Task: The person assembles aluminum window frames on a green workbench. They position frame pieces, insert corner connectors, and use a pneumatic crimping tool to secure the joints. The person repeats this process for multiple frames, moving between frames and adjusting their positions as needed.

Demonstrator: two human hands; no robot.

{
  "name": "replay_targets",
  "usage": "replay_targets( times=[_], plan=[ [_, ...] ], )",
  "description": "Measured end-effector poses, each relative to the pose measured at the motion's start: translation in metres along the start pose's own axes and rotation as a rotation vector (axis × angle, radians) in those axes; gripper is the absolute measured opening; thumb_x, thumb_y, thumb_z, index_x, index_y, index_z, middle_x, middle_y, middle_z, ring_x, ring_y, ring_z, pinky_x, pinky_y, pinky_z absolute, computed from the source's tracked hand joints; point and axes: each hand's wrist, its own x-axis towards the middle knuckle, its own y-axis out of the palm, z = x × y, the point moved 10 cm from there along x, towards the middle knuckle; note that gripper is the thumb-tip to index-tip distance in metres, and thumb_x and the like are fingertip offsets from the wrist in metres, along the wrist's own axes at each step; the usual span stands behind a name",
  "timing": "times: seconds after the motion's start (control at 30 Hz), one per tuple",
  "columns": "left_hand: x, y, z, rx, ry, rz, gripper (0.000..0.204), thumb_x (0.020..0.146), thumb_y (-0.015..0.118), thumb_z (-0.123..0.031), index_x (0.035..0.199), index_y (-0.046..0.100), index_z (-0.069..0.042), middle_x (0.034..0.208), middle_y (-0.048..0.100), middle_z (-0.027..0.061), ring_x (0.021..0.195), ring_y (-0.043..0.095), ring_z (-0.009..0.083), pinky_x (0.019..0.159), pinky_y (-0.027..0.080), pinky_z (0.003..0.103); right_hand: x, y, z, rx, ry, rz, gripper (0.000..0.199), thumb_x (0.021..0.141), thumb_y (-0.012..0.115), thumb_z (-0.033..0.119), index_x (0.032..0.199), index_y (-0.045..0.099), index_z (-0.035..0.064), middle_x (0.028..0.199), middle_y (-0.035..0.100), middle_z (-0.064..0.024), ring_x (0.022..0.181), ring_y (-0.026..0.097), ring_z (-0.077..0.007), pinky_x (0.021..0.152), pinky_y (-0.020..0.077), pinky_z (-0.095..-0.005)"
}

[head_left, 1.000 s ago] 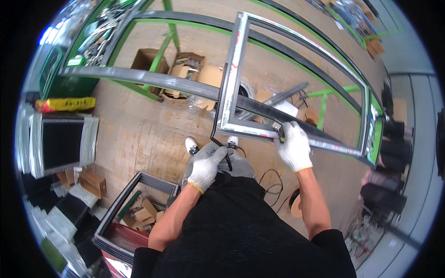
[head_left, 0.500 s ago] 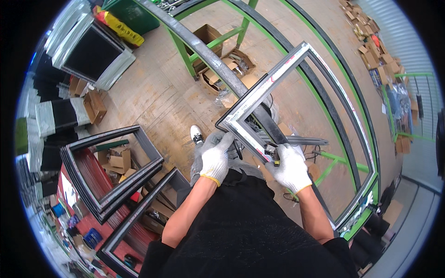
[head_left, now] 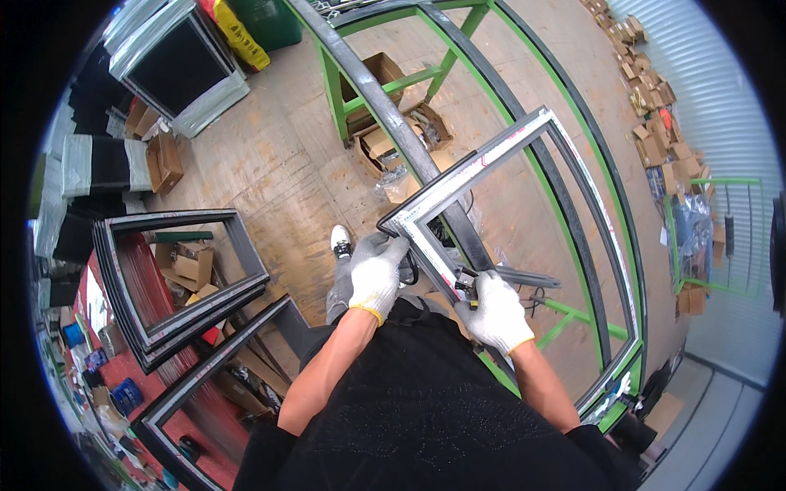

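Note:
A large rectangular frame, with a white film-covered face and black edging, rests at a slant across green-and-black rails. My left hand, in a white and grey knit glove, grips its near-left corner, fingers closed and partly hidden below the edge. Matching glove on, my right hand is closed around a small black hand tool with a bit of yellow on it. That tool sits against the near side of the frame; its exact kind cannot be made out. A black loop shows beside my left fingers.
The green metal stand with black-topped rails runs under the frame. Stacked dark frames stand at left. An open cardboard box lies below the rails. Wrapped panels are far left; cartons line the right wall.
The view has shifted a little. The frame's far corner appears lower and the right hand slightly nearer to me. More of the black tool shows. Both hands keep their hold.

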Motion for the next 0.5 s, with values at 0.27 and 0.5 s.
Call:
replay_targets(
  times=[0.27,0.5],
  plan=[
    [0.004,-0.002,-0.005,0.270,0.123,0.009,0.033,0.097,0.075,-0.026,0.102,0.074,0.007,0.082,0.073,0.0124,0.070,0.067,0.0200,0.067,0.053,0.037,0.056,-0.032,0.029,0.174,-0.102,0.187,0.039,0.089,0.079,0.030,0.113,0.076,-0.0005,0.100,0.074,-0.0266,0.094,0.075,-0.0427,0.086,0.0582,-0.0477],
    [-0.010,-0.013,0.006,0.284,0.151,-0.012,0.036,0.096,0.072,-0.029,0.104,0.071,0.006,0.091,0.075,0.0231,0.086,0.074,0.0358,0.082,0.056,0.046,0.142,-0.020,0.140,-0.092,-0.690,0.257,0.023,0.084,0.075,0.014,0.105,0.078,0.0049,0.103,0.073,-0.0217,0.103,0.071,-0.0433,0.094,0.0575,-0.0499]
  ],
)
